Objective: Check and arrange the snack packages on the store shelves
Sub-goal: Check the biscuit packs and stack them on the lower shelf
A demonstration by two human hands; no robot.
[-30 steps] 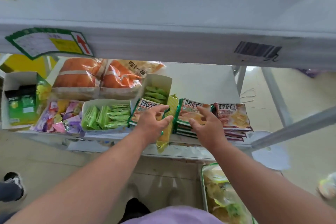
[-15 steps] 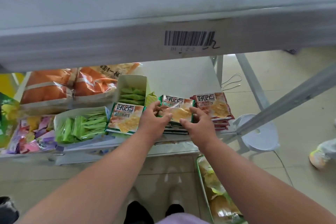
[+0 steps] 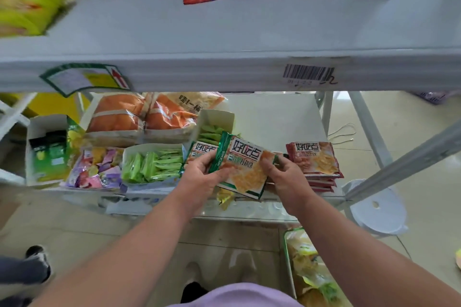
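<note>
White store shelving fills the frame, and I'm working the lower shelf (image 3: 274, 117) at centre. Between both hands I've got the green-edged biscuit pack (image 3: 243, 169), lifted off its stack and tilted, its left end higher, just right of centre frame. My left hand (image 3: 199, 177) has fingers curled round the pack's left edge, thumb over the front; my right hand (image 3: 287, 177) pinches the right edge, so both grips are clamped on this one pack. That reads to me as the checking step: pack up off the pile, face toward me.

Just behind my left hand another green pack (image 3: 202, 151) lies flat. To the right, close by but apart, sits the red pack stack (image 3: 314, 159). Left of my hands, an open white tray of green sticks (image 3: 154, 164), then mixed purple and pink sweets (image 3: 96, 169). Orange bags (image 3: 139, 117) lie further back. Upper shelf (image 3: 224, 32) carries crisp bags along the top of the frame.

Next move, I reckon: level the pack, then lay it squarely between the green pack and the red stack, edges in line, without nudging either neighbour.
</note>
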